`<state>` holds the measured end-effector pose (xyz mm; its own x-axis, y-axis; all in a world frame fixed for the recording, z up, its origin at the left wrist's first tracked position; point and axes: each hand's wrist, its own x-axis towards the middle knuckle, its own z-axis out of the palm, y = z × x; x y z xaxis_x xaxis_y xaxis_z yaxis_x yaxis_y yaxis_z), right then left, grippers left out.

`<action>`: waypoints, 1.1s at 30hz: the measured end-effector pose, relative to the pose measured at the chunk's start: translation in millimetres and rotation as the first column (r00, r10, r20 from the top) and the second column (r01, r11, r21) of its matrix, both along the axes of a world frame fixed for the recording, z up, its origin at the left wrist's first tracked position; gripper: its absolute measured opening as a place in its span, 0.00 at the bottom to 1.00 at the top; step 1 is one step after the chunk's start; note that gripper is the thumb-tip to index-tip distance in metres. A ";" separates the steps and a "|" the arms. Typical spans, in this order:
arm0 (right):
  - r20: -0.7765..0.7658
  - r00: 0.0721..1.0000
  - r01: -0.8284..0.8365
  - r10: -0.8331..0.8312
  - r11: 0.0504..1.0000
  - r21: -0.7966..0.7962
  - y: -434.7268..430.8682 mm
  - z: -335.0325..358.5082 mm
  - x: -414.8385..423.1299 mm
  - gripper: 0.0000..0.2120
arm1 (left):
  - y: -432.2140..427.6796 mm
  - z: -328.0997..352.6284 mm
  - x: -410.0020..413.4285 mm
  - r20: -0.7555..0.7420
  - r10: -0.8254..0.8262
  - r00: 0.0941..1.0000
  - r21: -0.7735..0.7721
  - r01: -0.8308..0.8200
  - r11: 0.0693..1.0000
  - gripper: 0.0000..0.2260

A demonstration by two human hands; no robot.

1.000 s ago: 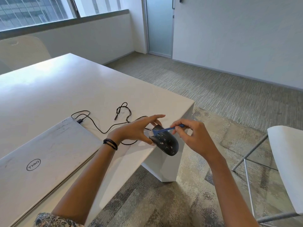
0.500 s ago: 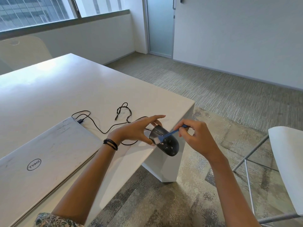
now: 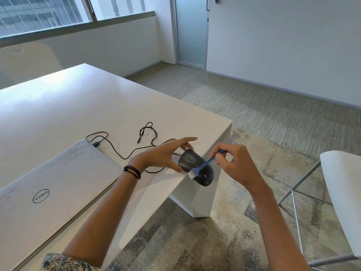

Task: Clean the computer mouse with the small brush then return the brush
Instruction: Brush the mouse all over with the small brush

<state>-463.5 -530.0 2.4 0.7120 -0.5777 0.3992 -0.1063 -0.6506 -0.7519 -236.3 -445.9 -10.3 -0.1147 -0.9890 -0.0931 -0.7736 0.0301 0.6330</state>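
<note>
Presently, you are holding the mouse (image 3: 203, 176) in the air just past the right edge of the table (image 3: 78, 114). Your left hand (image 3: 162, 157) is gripping it between thumb and fingers, while the index finger is pointing straight out above it. Your right hand (image 3: 236, 165) is pinching the far end of the blue brush (image 3: 207, 163), with the fingers curled round the handle. The white bristles (image 3: 191, 175) are touching the mouse's left flank near its middle.

Pale specks are showing on the near, rounded end of the mouse. The cleaning is therefore judged to be partway through: brushing is under way, and the speckled part appears to be awaiting further passes.

The cable (image 3: 125, 153) is trailing left across the table toward a closed laptop (image 3: 48, 192). Returning the brush is not yet begun. No holder or resting place for it is showing, so where it belongs cannot be told.
</note>
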 end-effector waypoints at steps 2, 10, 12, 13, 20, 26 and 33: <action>0.025 0.999 0.025 -0.025 1.000 -0.011 -0.7 1.3 -0.8 0.09 | 0.1 -0.3 0.2 0.003 -0.002 1.000 -0.001 0.002 1.000 0.43; 0.005 0.998 0.066 -0.066 0.998 0.015 -6.3 -1.3 -6.7 0.09 | 0.1 0.1 0.0 0.002 -0.003 1.000 -0.001 0.003 1.000 0.42; 0.022 0.997 0.073 -0.074 0.997 0.030 -6.4 -0.1 -7.8 0.09 | 0.3 -0.2 -0.1 0.002 -0.003 1.000 -0.001 0.003 1.000 0.42; 0.029 0.997 0.071 -0.072 0.997 0.029 -5.8 0.5 -7.8 0.10 | 0.4 -0.1 -0.2 -0.001 -0.003 1.000 0.001 0.003 1.000 0.42; -0.001 0.999 0.042 -0.042 0.998 0.042 -5.3 -1.2 -8.2 0.10 | 0.5 -0.4 -0.2 -0.009 0.000 1.000 0.008 0.000 1.000 0.42; 0.030 0.998 0.057 -0.057 0.998 0.015 -6.5 -2.9 -9.6 0.11 | 0.1 -0.4 -0.5 -0.011 -0.003 1.000 0.010 0.004 1.000 0.42; -0.006 0.998 0.056 -0.056 0.996 0.069 -6.8 -3.8 -13.6 0.10 | 0.2 0.0 -0.6 -0.009 -0.009 1.000 0.002 0.009 1.000 0.42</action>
<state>-477.1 -536.8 -1.4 0.6791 -0.6428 0.3545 -0.1439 -0.5901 -0.7944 -236.9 -445.7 -10.3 -0.1240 -0.9878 -0.0942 -0.7674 0.0353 0.6402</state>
